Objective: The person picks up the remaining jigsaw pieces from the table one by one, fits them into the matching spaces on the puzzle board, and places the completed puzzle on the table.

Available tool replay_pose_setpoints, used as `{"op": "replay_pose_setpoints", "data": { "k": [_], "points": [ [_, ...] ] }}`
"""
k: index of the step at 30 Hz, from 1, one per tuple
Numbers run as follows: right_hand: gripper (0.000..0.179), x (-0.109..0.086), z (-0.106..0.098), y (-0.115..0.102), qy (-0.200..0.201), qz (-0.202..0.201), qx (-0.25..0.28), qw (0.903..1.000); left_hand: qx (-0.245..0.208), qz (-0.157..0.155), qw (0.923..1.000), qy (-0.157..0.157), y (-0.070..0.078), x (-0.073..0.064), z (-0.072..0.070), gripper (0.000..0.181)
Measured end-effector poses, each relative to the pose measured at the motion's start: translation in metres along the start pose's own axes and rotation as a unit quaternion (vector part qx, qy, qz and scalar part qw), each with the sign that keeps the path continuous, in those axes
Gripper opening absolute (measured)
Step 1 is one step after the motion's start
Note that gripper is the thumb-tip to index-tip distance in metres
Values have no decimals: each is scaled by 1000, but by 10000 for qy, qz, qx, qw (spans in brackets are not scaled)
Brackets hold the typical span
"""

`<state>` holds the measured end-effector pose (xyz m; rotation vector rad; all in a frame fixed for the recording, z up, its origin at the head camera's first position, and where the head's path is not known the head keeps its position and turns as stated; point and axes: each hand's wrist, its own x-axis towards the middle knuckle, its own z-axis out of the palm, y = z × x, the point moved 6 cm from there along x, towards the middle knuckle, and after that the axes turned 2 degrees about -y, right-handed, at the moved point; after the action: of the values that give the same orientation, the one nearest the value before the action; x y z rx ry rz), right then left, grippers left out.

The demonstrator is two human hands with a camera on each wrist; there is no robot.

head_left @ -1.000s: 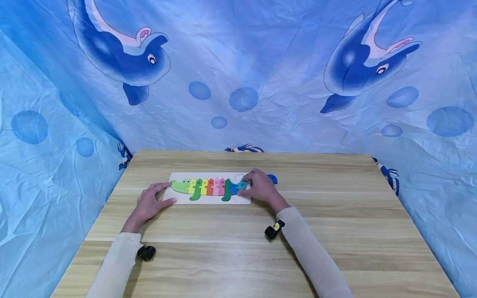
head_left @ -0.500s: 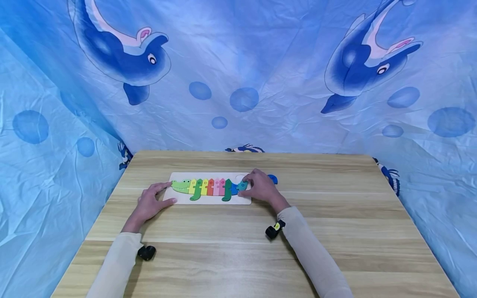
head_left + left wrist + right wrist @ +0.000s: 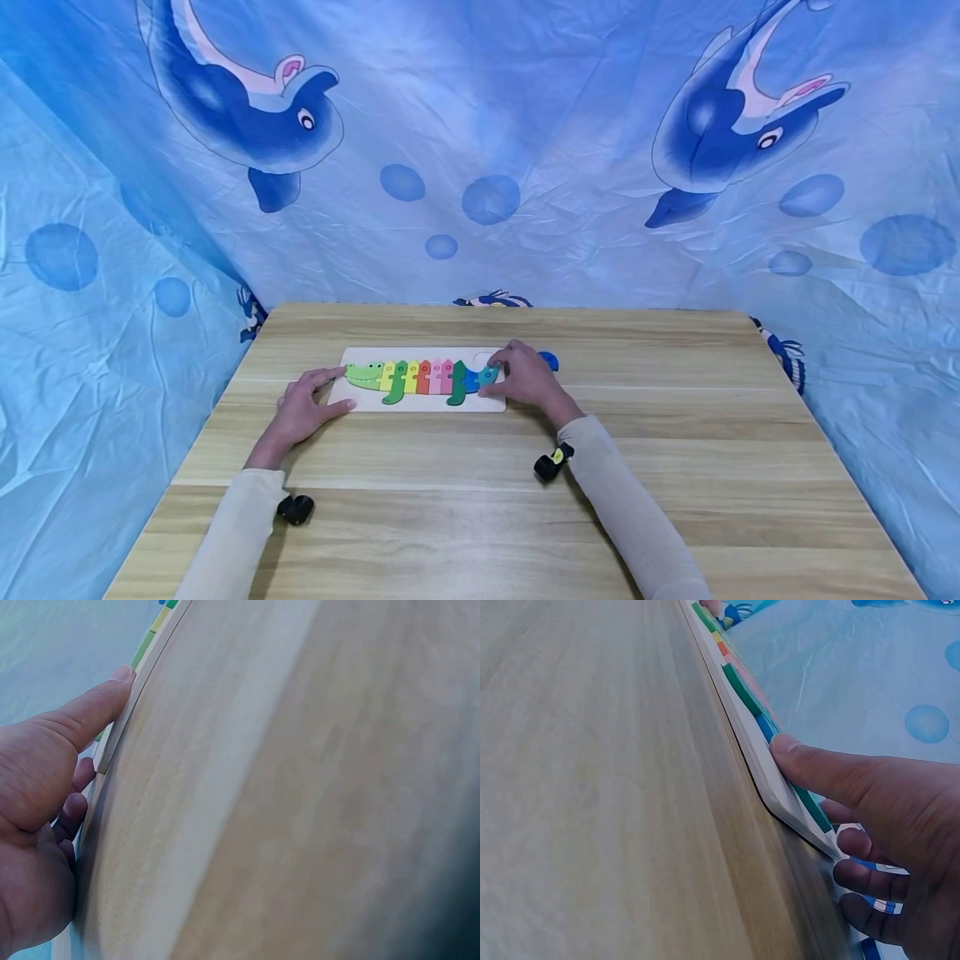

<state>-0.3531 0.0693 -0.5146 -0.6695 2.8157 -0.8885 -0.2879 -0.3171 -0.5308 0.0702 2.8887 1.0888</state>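
Note:
A white puzzle board [image 3: 426, 403] lies on the table, its colourful crocodile built from interlocking pieces, with the light green head [image 3: 364, 375] at the left. My left hand [image 3: 302, 408] rests at the board's left end, index finger by the upper side and thumb at the lower corner. In the left wrist view that thumb [image 3: 105, 701] presses straight on the board's edge. At the other end, my right hand [image 3: 528, 375] pinches a teal puzzle piece [image 3: 489, 374] between thumb and index finger, beside the blue piece [image 3: 471, 382]. Its other fingers are loosely bent in the right wrist view.
Partly behind my right hand lies a loose blue piece [image 3: 550, 361], off the board on the wooden table [image 3: 450, 500]. A blue dolphin-print curtain [image 3: 480, 108] stands around the table's back and sides. Each wrist carries a small black camera [image 3: 296, 509].

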Motion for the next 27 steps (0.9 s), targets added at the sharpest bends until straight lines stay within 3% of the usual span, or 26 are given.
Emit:
{"op": "replay_pose_setpoints", "data": {
  "k": [8, 18, 27],
  "points": [
    [57, -6, -11, -2, 20, -284, -10, 9996, 8, -1, 10000, -12, 0, 1, 1, 77],
    [52, -19, -51, -9, -8, -589, 386, 9975, 10, -4, 10000, -30, -1, 2, 1, 78],
    [52, -30, -87, 3, 353, -814, 275, 9957, 7, 30, 10000, -19, -1, 1, 1, 77]
  ]
}}
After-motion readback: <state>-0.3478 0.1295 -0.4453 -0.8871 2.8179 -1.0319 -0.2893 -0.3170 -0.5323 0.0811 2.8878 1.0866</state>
